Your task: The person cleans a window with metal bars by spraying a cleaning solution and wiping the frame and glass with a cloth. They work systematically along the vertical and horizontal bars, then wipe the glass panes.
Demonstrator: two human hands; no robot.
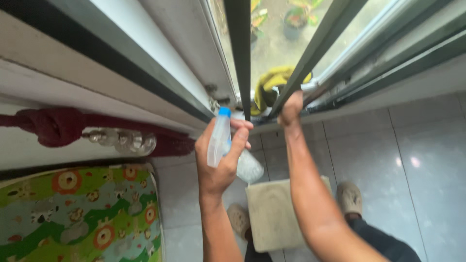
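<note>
- At the bottom window track, the right hand [291, 107] squeezes a yellow cloth [272, 82] (bunched up).
- The left hand [218, 160] wraps tight around a clear bottle [219, 138].

Home interior: sliding window frame [241, 53], tiled floor [417, 160], cartoon-print mattress [77, 213], tied curtain [53, 126].

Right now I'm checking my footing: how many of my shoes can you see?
2. The left shoe is on the tiled floor beside the beige block, partly behind the left forearm; the right shoe is on the block's other side.
</note>
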